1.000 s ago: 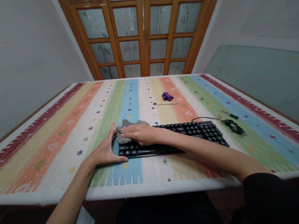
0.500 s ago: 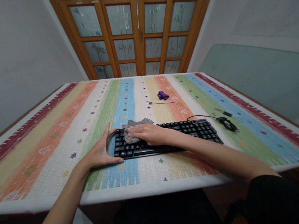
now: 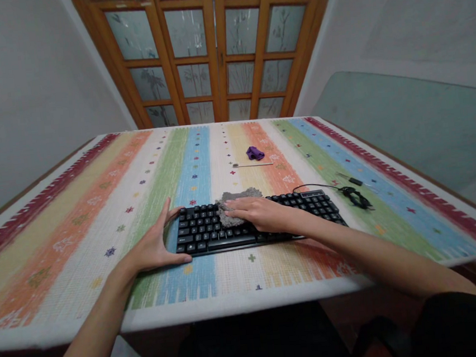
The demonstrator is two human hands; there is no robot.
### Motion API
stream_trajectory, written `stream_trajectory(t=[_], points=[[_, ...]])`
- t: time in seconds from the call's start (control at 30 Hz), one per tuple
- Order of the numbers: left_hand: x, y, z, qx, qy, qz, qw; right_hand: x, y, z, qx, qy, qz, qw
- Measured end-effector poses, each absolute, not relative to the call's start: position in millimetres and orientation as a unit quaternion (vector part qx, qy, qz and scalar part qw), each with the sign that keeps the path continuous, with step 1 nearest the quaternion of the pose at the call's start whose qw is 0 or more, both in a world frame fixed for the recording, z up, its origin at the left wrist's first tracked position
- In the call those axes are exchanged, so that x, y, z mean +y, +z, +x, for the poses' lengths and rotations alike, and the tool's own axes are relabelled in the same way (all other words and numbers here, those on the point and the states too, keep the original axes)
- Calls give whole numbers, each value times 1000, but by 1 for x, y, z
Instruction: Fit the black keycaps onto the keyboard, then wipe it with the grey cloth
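Observation:
A black keyboard (image 3: 210,234) lies on a striped, many-coloured table mat (image 3: 78,227) in front of me. My left hand (image 3: 154,245) brackets the keyboard's left end, thumb at its front edge and fingers at its back corner. My right hand (image 3: 258,213) lies palm down on the middle keys and presses a grey fluffy cloth (image 3: 240,196) against them. Part of the cloth sticks out past my fingertips over the keyboard's back edge.
The keyboard's black cable (image 3: 355,195) lies bunched to its right. A small purple cloth (image 3: 254,153) and a thin rod (image 3: 253,164) lie farther back. Wooden glass-paned doors (image 3: 209,52) stand behind the table, and a glass sheet (image 3: 405,123) leans at the right.
My right hand has slid the grey cloth to the right, from the keyboard's left end to its middle. My left hand has kept its place at the left end.

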State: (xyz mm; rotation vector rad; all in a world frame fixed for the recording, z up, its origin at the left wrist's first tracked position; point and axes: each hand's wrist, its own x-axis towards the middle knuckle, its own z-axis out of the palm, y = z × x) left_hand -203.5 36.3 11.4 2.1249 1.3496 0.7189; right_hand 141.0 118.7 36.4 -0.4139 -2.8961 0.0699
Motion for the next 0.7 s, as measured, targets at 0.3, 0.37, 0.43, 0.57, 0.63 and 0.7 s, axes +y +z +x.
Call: stream_trajectory(t=[0.3, 0.37, 0.43, 0.57, 0.63, 0.7], points=[[35, 12, -204, 499, 265, 785, 254, 118, 36, 174, -980, 32, -160, 110], [36, 12, -204, 497, 269, 785, 254, 117, 35, 183, -978, 33, -170, 116], [36, 12, -205, 495, 271, 786, 253, 117, 33, 192, -976, 34, -178, 123], [37, 12, -206, 493, 262, 790, 253, 118, 29, 209, -973, 30, -188, 128], [37, 12, -206, 497, 256, 790, 252, 119, 28, 216, -973, 25, -195, 123], [37, 12, -206, 499, 252, 791, 249, 119, 28, 223, -973, 24, -200, 117]])
